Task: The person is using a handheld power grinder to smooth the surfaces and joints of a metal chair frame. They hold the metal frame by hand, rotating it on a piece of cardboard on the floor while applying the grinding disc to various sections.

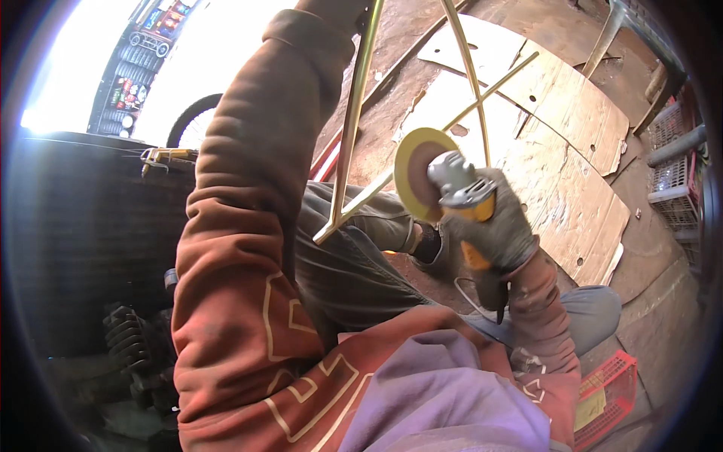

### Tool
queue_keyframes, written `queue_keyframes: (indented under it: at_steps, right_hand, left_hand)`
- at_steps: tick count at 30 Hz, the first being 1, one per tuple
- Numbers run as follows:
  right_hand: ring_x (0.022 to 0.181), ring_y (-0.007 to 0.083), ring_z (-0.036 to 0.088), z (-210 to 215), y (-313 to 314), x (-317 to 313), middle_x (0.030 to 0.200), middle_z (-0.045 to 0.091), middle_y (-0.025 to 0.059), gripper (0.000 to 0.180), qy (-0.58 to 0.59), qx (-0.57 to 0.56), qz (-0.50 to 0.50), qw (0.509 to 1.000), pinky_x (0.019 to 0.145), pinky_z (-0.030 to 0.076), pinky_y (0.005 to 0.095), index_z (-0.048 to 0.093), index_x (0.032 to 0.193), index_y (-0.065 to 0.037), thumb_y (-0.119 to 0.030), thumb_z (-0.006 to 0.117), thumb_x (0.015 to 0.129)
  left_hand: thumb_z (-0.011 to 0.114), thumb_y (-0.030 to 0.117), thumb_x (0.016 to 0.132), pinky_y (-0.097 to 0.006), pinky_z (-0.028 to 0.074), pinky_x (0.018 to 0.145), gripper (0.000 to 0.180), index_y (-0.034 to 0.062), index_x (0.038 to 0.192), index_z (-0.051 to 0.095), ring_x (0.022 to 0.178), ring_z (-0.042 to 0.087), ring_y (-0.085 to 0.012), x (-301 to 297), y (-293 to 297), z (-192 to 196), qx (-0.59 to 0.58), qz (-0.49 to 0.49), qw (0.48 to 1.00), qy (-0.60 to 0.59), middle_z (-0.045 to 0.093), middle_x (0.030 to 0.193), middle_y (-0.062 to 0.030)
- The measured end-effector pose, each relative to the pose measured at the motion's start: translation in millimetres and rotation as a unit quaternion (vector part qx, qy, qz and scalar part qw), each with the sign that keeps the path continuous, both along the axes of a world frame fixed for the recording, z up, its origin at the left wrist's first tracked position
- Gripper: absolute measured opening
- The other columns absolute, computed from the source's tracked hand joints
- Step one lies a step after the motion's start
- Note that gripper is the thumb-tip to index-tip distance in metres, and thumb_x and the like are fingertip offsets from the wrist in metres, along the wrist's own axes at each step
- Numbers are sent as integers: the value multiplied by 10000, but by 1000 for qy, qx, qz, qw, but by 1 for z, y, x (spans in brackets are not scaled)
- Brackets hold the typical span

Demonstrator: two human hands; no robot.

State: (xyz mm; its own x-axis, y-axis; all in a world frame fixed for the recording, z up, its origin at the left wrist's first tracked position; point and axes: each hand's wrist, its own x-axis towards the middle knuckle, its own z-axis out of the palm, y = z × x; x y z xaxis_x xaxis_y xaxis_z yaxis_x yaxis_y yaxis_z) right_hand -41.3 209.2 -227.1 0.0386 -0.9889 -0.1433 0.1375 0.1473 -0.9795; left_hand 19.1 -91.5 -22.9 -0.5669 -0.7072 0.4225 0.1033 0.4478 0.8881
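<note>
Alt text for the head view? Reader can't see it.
Gloved right hand gripping a yellow-and-gray angle grinder, its disc partly hiding a gold-coloured metal frame. The left arm reaches to the top edge, where the left hand is mostly cut off; flattened cardboard lies on the floor.

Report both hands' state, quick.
Left hand: mostly cut off at the top edge; cannot be told.
Right hand: gloved, closed around the grinder.
</note>
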Motion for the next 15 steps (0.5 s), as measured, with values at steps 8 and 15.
queue_keyframes:
  at_steps: [8, 15]
  right_hand:
    - [1028, 252, 699, -7, 29, 21, 1156, 672, 147, 724, 43, -129, 70, 988, 866, 577, 374, 478, 1300, -49, -237, 918, 758]
    - [1057, 344, 721, -6, 42, 33, 1174, 688, 179, 795, 88, -152, 133, 975, 899, 579, 426, 463, 1328, -90, -293, 943, 728]
  left_hand:
    - [680, 93, 938, -455, 639, 619, 204, -70, 1057, 647, 712, 715, -322, -7, 3, 2, -10, 4, 1000, -8, 685, 843, -178]
    - [680, 93, 937, -460, 641, 618, 206, -71, 1058, 646, 713, 716, -326, -6, 5, 0, -14, 12, 1000, -13, 686, 844, -181]
